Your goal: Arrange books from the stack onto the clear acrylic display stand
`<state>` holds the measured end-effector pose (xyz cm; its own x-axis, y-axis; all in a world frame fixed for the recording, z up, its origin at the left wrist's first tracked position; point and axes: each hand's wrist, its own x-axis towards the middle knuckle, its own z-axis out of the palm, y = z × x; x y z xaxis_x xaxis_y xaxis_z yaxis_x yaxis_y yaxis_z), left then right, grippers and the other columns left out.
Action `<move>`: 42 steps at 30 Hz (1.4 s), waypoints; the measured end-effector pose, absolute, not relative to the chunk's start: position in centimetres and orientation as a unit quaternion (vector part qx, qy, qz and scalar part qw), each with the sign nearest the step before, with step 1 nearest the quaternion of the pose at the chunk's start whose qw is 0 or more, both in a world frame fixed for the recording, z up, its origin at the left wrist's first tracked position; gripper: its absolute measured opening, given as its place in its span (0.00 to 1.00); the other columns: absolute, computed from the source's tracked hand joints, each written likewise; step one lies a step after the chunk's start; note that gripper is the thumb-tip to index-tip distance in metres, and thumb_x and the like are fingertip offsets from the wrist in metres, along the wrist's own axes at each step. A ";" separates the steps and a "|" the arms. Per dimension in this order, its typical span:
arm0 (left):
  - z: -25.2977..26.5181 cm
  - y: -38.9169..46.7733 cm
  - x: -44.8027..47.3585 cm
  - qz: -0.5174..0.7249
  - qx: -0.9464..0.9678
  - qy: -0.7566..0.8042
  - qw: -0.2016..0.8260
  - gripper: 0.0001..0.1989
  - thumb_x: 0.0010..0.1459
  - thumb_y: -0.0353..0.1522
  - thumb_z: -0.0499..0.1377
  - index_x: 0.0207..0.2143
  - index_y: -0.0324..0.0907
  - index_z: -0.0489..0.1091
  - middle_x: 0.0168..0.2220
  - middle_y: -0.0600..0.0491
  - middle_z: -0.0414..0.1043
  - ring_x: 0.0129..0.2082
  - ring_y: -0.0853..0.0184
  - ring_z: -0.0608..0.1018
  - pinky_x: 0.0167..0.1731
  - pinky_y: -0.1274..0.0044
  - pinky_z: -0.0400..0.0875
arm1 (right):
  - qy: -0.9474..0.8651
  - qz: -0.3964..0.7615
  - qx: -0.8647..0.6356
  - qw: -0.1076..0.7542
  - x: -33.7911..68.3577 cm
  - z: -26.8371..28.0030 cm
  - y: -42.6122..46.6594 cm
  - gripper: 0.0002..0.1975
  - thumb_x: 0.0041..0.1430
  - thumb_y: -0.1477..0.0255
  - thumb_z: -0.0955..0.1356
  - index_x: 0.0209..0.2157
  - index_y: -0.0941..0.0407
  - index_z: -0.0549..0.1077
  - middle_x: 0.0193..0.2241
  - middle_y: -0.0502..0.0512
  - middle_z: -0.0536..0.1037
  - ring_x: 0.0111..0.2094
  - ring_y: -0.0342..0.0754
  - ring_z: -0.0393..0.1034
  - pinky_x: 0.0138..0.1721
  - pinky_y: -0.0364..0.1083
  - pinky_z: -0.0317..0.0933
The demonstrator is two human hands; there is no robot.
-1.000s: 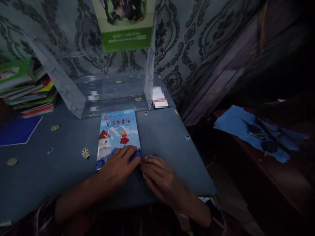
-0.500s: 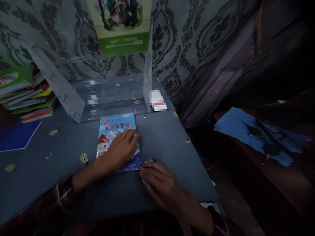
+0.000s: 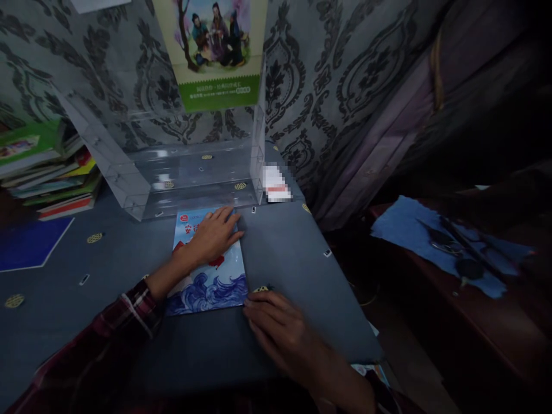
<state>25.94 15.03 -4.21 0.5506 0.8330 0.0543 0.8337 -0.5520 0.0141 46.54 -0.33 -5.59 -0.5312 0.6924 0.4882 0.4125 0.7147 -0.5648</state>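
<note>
A blue paperback book (image 3: pixel 207 293) with red Chinese lettering and painted waves lies flat on the cloth-covered table. My left hand (image 3: pixel 214 233) rests palm down on its upper cover, fingers spread, hiding part of the title and picture. At the book's lower right corner is my right hand (image 3: pixel 276 325), its fingers pressed together and closed at that corner; the thumb is mostly hidden. Just behind the book stands a clear acrylic rack (image 3: pixel 196 195), and a book with a green and cream cover (image 3: pixel 222 100) stands high up in it.
To the left are a stack of books (image 3: pixel 52 172) and a blue booklet (image 3: pixel 32 244). A blurred white and red item (image 3: pixel 277 183) sits right of the rack. Scissors-like tools lie on a blue cloth (image 3: pixel 401 221) on a dark red surface to the right. Patterned curtain (image 3: pixel 293 75) hangs behind.
My left hand has slid up the cover toward the title, uncovering the waves below. My right hand stays at the lower right corner. The view has tilted slightly upward.
</note>
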 end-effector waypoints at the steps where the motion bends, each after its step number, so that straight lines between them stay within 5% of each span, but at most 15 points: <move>1: -4.3 15.2 25.9 -0.030 -0.881 -0.471 0.004 0.23 0.72 0.42 0.51 0.62 0.37 0.64 0.67 0.37 0.62 0.66 0.50 0.66 0.60 0.59 0.64 | -0.853 0.194 -0.324 0.360 46.5 -5.6 -0.3 0.14 0.68 0.81 0.65 0.51 0.58 0.76 0.40 0.58 0.84 0.47 0.53 0.77 0.48 0.53 0.76; 19: -3.9 13.3 17.7 -0.058 -0.812 -0.580 -0.016 0.20 0.71 0.36 0.51 0.61 0.41 0.66 0.65 0.41 0.67 0.65 0.51 0.68 0.57 0.58 0.65 | -0.844 0.196 -0.311 0.390 46.2 -5.9 -0.2 0.12 0.70 0.80 0.63 0.49 0.57 0.75 0.39 0.58 0.83 0.46 0.52 0.77 0.46 0.53 0.77; 29: -5.8 12.2 16.2 -0.113 -0.773 -0.624 0.024 0.22 0.70 0.37 0.49 0.60 0.35 0.67 0.63 0.37 0.67 0.61 0.49 0.72 0.57 0.58 0.69 | -0.833 0.292 -0.312 0.352 46.7 -4.9 1.9 0.11 0.71 0.75 0.63 0.45 0.56 0.77 0.37 0.57 0.83 0.42 0.50 0.77 0.43 0.51 0.75; 35: -6.4 12.0 16.1 -0.127 -0.766 -0.630 0.029 0.22 0.70 0.37 0.48 0.60 0.37 0.67 0.64 0.37 0.67 0.61 0.48 0.72 0.56 0.57 0.69 | -0.887 0.203 -0.327 0.256 44.3 -3.7 7.0 0.18 0.71 0.68 0.64 0.58 0.61 0.72 0.61 0.68 0.72 0.64 0.57 0.66 0.63 0.60 0.63; 42: -6.7 12.1 16.0 -0.146 -0.764 -0.628 0.023 0.22 0.69 0.37 0.48 0.60 0.38 0.67 0.63 0.37 0.67 0.60 0.49 0.73 0.56 0.56 0.68 | -0.889 0.173 -0.392 0.164 40.5 -5.4 15.5 0.24 0.72 0.66 0.65 0.63 0.65 0.67 0.67 0.72 0.65 0.70 0.60 0.56 0.68 0.60 0.54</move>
<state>15.98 12.08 -6.67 0.1679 0.9531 0.2520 0.9667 -0.2092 0.1471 40.54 15.47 -5.38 -0.6391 0.7530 0.1565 0.6397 0.6334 -0.4353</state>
